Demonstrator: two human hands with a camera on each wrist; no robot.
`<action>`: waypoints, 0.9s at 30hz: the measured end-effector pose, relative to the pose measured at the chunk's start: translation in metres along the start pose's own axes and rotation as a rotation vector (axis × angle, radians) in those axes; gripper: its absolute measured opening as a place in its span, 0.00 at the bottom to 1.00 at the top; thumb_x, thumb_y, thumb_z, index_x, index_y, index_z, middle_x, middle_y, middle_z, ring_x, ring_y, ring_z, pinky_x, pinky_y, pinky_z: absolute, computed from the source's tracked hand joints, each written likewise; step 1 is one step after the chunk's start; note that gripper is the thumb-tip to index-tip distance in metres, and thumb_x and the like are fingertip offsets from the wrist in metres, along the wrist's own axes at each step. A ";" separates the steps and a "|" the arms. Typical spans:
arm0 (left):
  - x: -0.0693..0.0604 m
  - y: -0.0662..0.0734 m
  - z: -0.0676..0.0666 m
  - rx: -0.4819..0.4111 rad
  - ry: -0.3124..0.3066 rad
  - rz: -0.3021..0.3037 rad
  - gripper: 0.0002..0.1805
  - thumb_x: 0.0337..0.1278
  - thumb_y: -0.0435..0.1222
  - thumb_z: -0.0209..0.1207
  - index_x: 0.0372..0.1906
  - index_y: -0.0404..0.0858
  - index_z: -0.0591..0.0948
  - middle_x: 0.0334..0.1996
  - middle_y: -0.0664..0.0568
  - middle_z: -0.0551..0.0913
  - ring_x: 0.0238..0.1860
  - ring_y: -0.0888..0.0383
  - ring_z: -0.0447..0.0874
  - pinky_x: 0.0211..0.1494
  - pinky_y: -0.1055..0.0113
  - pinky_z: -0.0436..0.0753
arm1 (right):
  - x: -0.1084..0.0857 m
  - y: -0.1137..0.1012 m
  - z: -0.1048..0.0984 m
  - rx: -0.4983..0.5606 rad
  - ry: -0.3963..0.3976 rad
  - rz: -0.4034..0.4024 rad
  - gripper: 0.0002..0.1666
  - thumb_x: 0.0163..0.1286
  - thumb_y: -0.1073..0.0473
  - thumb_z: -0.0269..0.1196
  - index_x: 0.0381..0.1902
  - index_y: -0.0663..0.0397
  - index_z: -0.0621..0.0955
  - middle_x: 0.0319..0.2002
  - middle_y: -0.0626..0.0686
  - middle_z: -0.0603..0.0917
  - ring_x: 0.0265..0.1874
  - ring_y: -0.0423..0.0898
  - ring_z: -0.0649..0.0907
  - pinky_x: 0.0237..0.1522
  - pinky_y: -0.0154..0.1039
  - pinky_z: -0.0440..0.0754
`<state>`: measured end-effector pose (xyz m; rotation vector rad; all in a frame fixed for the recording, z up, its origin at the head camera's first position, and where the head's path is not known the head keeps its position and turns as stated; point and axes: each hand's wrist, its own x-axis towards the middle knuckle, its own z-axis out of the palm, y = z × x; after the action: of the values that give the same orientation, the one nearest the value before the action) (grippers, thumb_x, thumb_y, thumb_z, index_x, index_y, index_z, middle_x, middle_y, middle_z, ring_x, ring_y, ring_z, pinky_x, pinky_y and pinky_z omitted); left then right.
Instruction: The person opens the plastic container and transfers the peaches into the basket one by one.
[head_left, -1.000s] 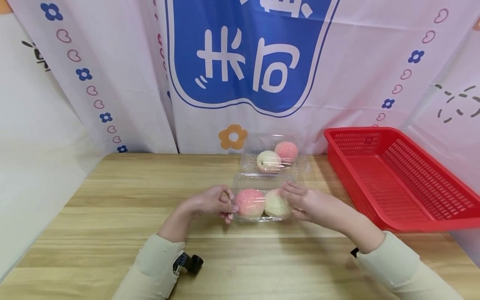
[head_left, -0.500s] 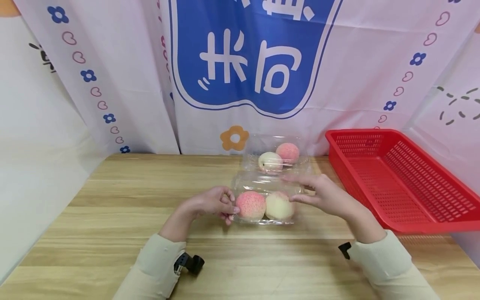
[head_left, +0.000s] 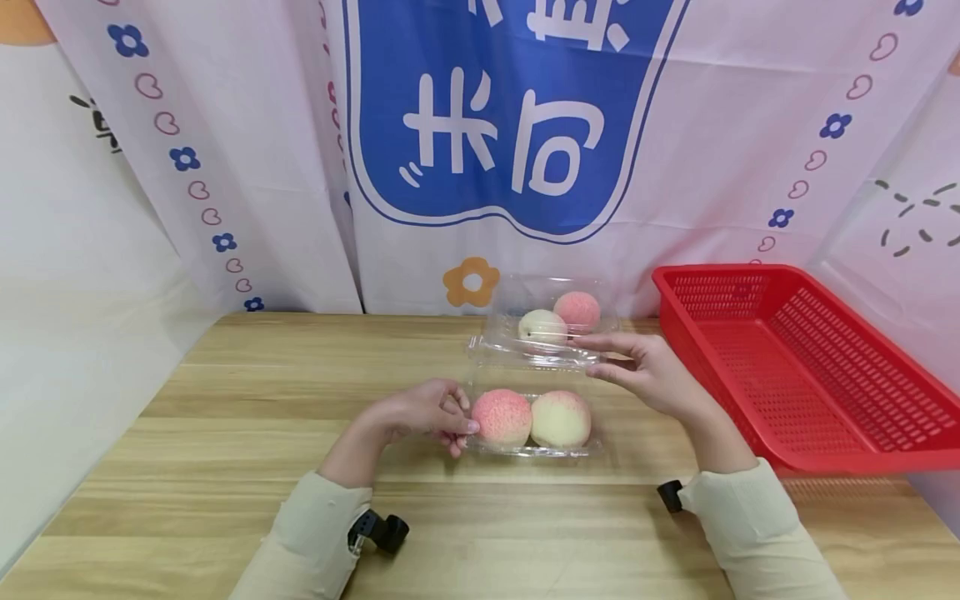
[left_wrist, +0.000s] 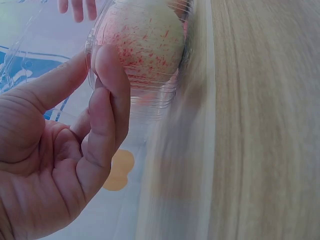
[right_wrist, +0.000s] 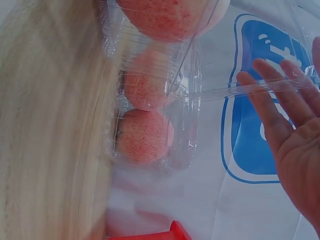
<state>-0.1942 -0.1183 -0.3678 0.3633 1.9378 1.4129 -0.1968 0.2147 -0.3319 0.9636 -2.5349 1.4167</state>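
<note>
The right hand [head_left: 651,375] has moved from the right end of the front clamshell box [head_left: 534,452] toward the worktop's [head_left: 262,400] back edge, its fingers now against the raised clear lid [head_left: 536,354]. That lid, over the fruit a second ago, has swung up and back, leaving the pink peach [head_left: 502,417] and pale peach [head_left: 562,419] uncovered; the fingers no longer overlap the pale one.
</note>
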 end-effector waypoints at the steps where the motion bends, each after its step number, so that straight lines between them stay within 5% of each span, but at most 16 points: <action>1: 0.000 -0.001 0.000 -0.003 0.000 -0.003 0.13 0.63 0.28 0.60 0.45 0.31 0.68 0.24 0.49 0.84 0.23 0.60 0.83 0.34 0.70 0.86 | 0.000 0.001 0.000 0.001 0.010 0.008 0.24 0.63 0.69 0.68 0.58 0.64 0.81 0.54 0.64 0.84 0.51 0.29 0.83 0.50 0.28 0.84; 6: 0.000 -0.004 0.002 0.001 -0.009 -0.008 0.13 0.63 0.29 0.61 0.44 0.32 0.68 0.24 0.50 0.83 0.23 0.60 0.83 0.33 0.71 0.85 | 0.000 0.007 0.001 0.046 0.059 0.036 0.23 0.64 0.68 0.67 0.58 0.65 0.81 0.53 0.65 0.85 0.44 0.27 0.84 0.46 0.27 0.85; 13: 0.001 -0.005 0.004 -0.001 -0.023 -0.001 0.13 0.63 0.29 0.61 0.43 0.33 0.68 0.25 0.52 0.84 0.23 0.61 0.82 0.34 0.71 0.83 | 0.002 0.020 0.002 0.091 0.161 0.053 0.17 0.69 0.67 0.63 0.54 0.70 0.81 0.42 0.29 0.86 0.41 0.29 0.84 0.42 0.24 0.84; 22: 0.000 -0.003 0.003 0.002 -0.005 0.003 0.12 0.65 0.28 0.59 0.44 0.34 0.67 0.23 0.53 0.83 0.23 0.61 0.82 0.34 0.71 0.83 | 0.016 0.027 0.006 0.265 0.263 0.174 0.22 0.75 0.60 0.58 0.57 0.76 0.77 0.38 0.30 0.87 0.41 0.32 0.86 0.47 0.25 0.84; 27: -0.001 -0.001 0.002 0.021 0.008 0.007 0.13 0.65 0.29 0.60 0.44 0.33 0.67 0.22 0.53 0.83 0.23 0.61 0.82 0.33 0.71 0.81 | 0.018 0.031 0.006 0.386 0.267 0.201 0.23 0.77 0.56 0.56 0.60 0.70 0.77 0.41 0.34 0.88 0.44 0.32 0.86 0.51 0.27 0.84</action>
<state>-0.1923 -0.1181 -0.3685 0.3758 1.9608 1.4011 -0.2272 0.2126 -0.3517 0.5168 -2.2588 1.9918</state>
